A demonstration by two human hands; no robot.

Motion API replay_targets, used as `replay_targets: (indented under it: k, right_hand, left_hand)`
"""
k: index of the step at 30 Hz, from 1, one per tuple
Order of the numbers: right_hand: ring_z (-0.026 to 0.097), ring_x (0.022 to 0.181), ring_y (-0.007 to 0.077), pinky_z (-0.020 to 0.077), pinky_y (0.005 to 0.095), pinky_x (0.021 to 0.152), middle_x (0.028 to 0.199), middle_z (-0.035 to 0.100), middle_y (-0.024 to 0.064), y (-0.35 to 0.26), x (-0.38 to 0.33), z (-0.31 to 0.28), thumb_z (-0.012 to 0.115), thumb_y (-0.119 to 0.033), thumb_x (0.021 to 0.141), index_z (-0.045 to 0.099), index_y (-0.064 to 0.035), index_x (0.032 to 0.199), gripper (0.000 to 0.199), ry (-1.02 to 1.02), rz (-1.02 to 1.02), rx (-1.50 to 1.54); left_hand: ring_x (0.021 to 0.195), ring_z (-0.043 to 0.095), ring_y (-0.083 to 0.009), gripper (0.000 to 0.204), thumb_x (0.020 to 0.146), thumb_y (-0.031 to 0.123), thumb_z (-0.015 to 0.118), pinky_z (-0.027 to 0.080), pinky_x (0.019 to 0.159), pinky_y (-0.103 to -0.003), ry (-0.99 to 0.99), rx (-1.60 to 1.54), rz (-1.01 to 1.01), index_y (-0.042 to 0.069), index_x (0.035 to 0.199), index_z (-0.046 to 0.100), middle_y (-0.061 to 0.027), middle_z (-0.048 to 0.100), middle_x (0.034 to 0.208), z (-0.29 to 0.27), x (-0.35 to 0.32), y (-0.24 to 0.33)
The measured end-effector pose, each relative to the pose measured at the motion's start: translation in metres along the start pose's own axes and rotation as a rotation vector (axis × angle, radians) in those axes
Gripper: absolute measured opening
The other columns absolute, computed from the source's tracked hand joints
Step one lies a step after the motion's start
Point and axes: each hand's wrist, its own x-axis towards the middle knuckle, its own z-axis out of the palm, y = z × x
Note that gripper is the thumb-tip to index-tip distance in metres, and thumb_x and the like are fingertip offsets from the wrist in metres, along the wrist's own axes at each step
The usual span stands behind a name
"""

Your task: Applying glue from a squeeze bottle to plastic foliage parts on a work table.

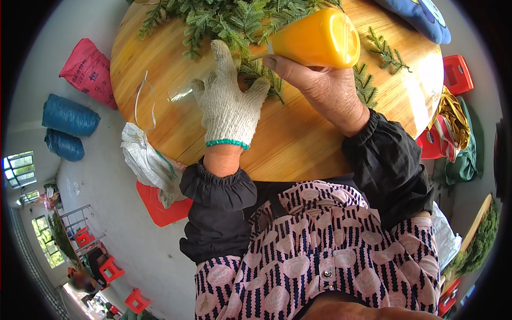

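Observation:
My left hand (229, 98), in a white knitted glove with a green cuff, rests on the wooden table with its index finger and thumb spread apart. A small green artificial fir sprig (274, 84) lies beside its thumb. My right hand (325, 88) is bare and wrapped round a yellow squeeze bottle (314, 40). The bottle is tilted, its base to the upper right and its narrow end towards the gloved fingers. Whether its tip touches anything is hard to make out. A heap of fir sprigs (229, 21) lies just beyond both hands.
The round wooden table (176, 128) carries a loose sprig (386, 50) at right, a white strap (137, 101) at left and a blue cushion-like thing (418, 18) at far right. Around it are a pink sack (89, 73), blue bundles (69, 114), a white sack (144, 157) and red stools (457, 74).

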Motion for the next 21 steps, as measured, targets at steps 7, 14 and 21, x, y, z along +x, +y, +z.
replay_targets:
  k: [7,14,21]
  right_hand:
    - [0.067,0.078,0.0122,0.0553,0.0306,0.071,0.088,0.071,0.0018,0.016,0.004,-0.002,0.086,-0.009,0.078,0.066,-0.0031,0.103,0.032,-0.079,-0.163,-0.168]
    - [0.068,0.080,0.0120,0.0557,0.0304,0.072,0.090,0.071,0.0023,0.004,0.003,0.000,0.085,-0.008,0.079,0.066,-0.0026,0.105,0.033,-0.047,-0.024,0.023]
    - [0.067,0.082,0.0107,0.0559,0.0298,0.074,0.090,0.071,0.0015,0.006,0.002,-0.001,0.084,-0.009,0.080,0.067,-0.0021,0.104,0.030,-0.044,-0.023,0.032]
  left_hand:
    - [0.104,0.067,-0.0355,0.101,0.084,0.042,0.079,0.027,0.117,-0.063,-0.001,-0.054,0.009,0.000,0.160,0.027,-0.0124,0.073,0.100,0.001,0.000,-0.003]
    - [0.103,0.067,-0.0327,0.097,0.084,0.039,0.078,0.027,0.116,-0.063,0.081,-0.042,0.090,0.000,0.158,0.030,-0.0106,0.072,0.102,0.005,-0.002,-0.009]
    - [0.096,0.068,-0.0313,0.093,0.083,0.034,0.078,0.030,0.113,-0.063,0.007,-0.075,0.068,0.000,0.157,0.033,-0.0099,0.071,0.097,-0.002,0.000,-0.001]
